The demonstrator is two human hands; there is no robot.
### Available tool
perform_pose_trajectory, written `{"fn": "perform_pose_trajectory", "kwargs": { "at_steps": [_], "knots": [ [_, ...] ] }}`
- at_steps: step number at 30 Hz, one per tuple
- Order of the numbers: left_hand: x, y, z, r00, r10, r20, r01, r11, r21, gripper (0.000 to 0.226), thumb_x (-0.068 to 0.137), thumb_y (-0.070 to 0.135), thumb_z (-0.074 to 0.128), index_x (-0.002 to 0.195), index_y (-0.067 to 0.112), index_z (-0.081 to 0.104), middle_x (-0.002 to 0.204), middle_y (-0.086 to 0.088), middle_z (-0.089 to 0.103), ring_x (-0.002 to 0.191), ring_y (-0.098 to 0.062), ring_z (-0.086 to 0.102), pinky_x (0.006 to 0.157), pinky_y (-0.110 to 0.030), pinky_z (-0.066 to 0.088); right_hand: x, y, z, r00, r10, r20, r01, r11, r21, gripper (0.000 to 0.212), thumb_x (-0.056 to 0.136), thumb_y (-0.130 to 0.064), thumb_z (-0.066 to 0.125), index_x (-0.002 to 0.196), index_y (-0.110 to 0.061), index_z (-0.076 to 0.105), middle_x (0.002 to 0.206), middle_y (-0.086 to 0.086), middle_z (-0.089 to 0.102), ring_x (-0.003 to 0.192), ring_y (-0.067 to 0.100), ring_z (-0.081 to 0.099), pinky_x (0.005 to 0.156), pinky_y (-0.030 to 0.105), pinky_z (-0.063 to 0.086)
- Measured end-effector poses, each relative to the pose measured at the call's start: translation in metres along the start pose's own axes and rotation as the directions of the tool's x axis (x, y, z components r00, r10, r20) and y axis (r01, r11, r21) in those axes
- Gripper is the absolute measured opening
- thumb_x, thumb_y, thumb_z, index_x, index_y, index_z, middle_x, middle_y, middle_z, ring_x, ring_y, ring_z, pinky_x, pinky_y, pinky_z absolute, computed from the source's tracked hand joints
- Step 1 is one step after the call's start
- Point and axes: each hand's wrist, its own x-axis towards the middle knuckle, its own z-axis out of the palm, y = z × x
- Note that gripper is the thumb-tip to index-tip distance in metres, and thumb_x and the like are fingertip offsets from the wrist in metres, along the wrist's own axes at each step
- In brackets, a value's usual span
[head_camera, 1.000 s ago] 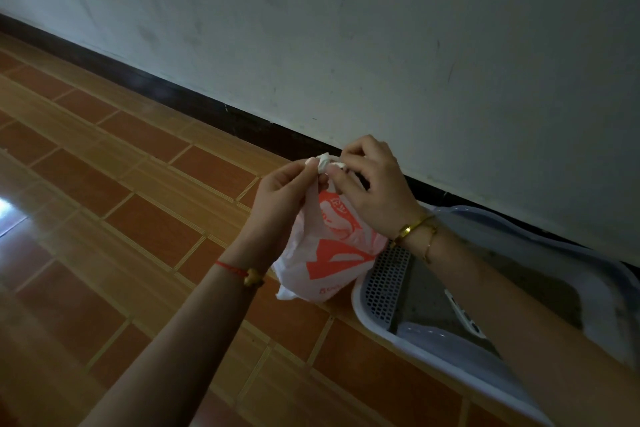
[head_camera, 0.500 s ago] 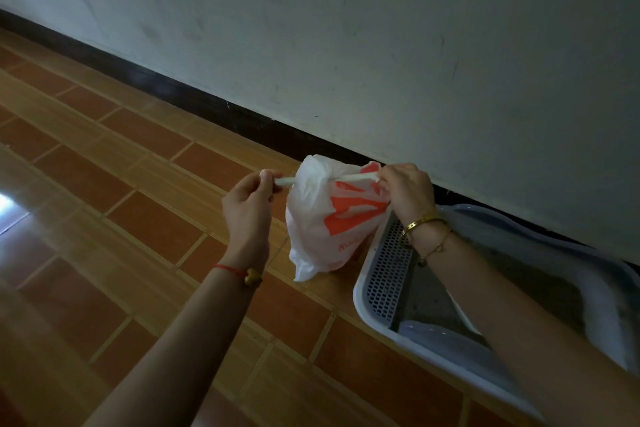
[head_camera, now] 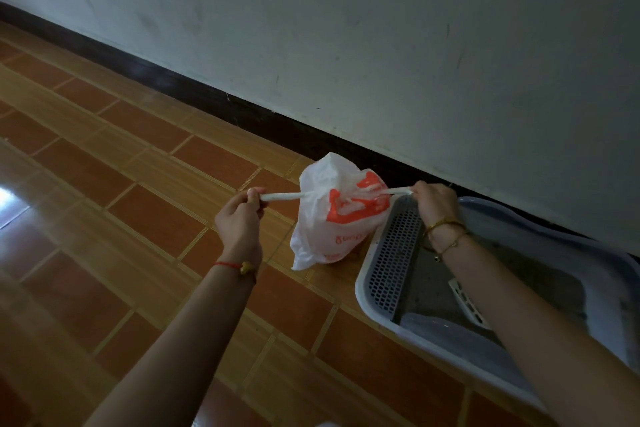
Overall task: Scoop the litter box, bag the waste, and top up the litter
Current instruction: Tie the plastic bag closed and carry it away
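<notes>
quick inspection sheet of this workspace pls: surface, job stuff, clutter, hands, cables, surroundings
Surface: glossy tiled floor, brown and tan tiles, with a glare patch at the left edge.
Job's things: white plastic bag with red print, beside the litter box; cannot tell whether it rests on the floor. The box holds grey litter and a perforated panel. A white slotted piece, perhaps the scoop, is partly hidden by the right forearm.
Clutter: nothing seen.
Hands: left hand and right hand each pinch a twisted handle of the bag, pulled taut to opposite sides.
Cables: nothing seen.
Surroundings: pale wall with a dark baseboard.
</notes>
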Motion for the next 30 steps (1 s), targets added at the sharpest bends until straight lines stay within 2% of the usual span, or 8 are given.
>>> {"fn": "perform_pose_trajectory", "kwargs": {
  "at_steps": [4, 7, 10, 15, 19, 22, 24, 30],
  "knots": [
    [0.01, -0.006, -0.01, 0.998, -0.014, -0.068, 0.015, 1.0, 0.006, 0.023, 0.098, 0.012, 0.052, 0.083, 0.011, 0.07, 0.089, -0.006, 0.064, 0.083, -0.014, 0.057, 0.073, -0.023, 0.049, 0.009, 0.008, -0.011, 0.999, 0.014, -0.044, -0.019, 0.995, -0.097, 0.022, 0.091, -0.016, 0.049, 0.077, -0.002, 0.058, 0.063, 0.006, 0.049, 0.053, 0.013, 0.044, 0.045, 0.025, 0.03],
    [0.012, -0.011, -0.014, 0.999, -0.022, -0.035, 0.022, 1.0, 0.002, 0.022, 0.099, 0.012, 0.052, 0.087, 0.01, 0.07, 0.093, -0.006, 0.064, 0.082, -0.013, 0.057, 0.073, -0.022, 0.049, 0.011, 0.012, -0.014, 0.999, 0.019, -0.026, -0.023, 0.991, -0.129, 0.021, 0.091, -0.018, 0.049, 0.079, -0.005, 0.059, 0.063, 0.004, 0.049, 0.054, 0.013, 0.044, 0.046, 0.024, 0.029],
    [0.011, -0.009, -0.014, 0.998, 0.034, 0.054, -0.036, 0.998, 0.048, 0.023, 0.1, 0.015, 0.048, 0.088, 0.013, 0.067, 0.095, -0.003, 0.063, 0.089, -0.015, 0.058, 0.082, -0.026, 0.05, 0.011, 0.014, -0.016, 0.994, -0.103, 0.022, 0.105, 0.987, -0.124, 0.03, 0.092, -0.017, 0.047, 0.062, -0.01, 0.052, 0.06, 0.004, 0.047, 0.055, 0.015, 0.043, 0.049, 0.024, 0.03],
    [0.006, -0.002, -0.01, 0.98, 0.111, 0.165, -0.125, 0.989, 0.076, 0.024, 0.102, 0.02, 0.044, 0.091, 0.016, 0.065, 0.103, -0.004, 0.063, 0.098, -0.017, 0.06, 0.09, -0.029, 0.051, 0.006, 0.014, -0.018, 0.937, -0.348, 0.03, 0.349, 0.929, -0.127, 0.032, 0.092, -0.013, 0.05, 0.06, -0.007, 0.051, 0.052, 0.001, 0.045, 0.043, 0.0, 0.044, 0.043, 0.012, 0.034],
    [0.0, 0.001, -0.004, 0.956, 0.163, 0.243, -0.184, 0.981, 0.069, 0.024, 0.101, 0.021, 0.045, 0.095, 0.016, 0.068, 0.103, -0.005, 0.064, 0.098, -0.019, 0.06, 0.091, -0.032, 0.051, 0.0, 0.006, -0.012, 0.898, -0.441, -0.003, 0.439, 0.895, -0.076, 0.03, 0.091, -0.011, 0.054, 0.061, -0.004, 0.055, 0.052, 0.0, 0.048, 0.044, -0.004, 0.047, 0.043, 0.005, 0.034],
    [-0.004, 0.008, 0.002, 0.937, 0.205, 0.282, -0.23, 0.972, 0.057, 0.023, 0.1, 0.023, 0.048, 0.1, 0.016, 0.07, 0.096, 0.0, 0.065, 0.094, -0.018, 0.061, 0.093, -0.036, 0.052, -0.005, -0.001, -0.009, 0.874, -0.486, -0.012, 0.486, 0.873, -0.029, 0.026, 0.089, -0.013, 0.056, 0.066, -0.001, 0.054, 0.058, 0.004, 0.054, 0.052, -0.001, 0.054, 0.049, 0.015, 0.044],
    [-0.006, 0.013, 0.005, 0.923, 0.233, 0.305, -0.261, 0.964, 0.053, 0.022, 0.1, 0.025, 0.05, 0.102, 0.018, 0.071, 0.095, 0.001, 0.064, 0.095, -0.019, 0.061, 0.095, -0.038, 0.053, -0.01, -0.008, -0.006, 0.872, -0.489, -0.008, 0.488, 0.872, 0.039, 0.02, 0.088, -0.014, 0.059, 0.074, -0.001, 0.054, 0.068, 0.01, 0.061, 0.063, 0.012, 0.064, 0.054, 0.025, 0.051],
    [-0.013, 0.02, 0.023, 0.862, 0.327, 0.388, -0.378, 0.924, 0.061, 0.021, 0.098, 0.025, 0.053, 0.106, 0.017, 0.071, 0.1, -0.006, 0.066, 0.099, -0.026, 0.063, 0.091, -0.038, 0.056, -0.023, -0.027, 0.009, 0.844, -0.532, 0.067, 0.522, 0.844, 0.122, 0.011, 0.084, -0.016, 0.067, 0.086, -0.008, 0.06, 0.076, 0.005, 0.07, 0.071, 0.017, 0.069, 0.065, 0.033, 0.059]
  ]
}}
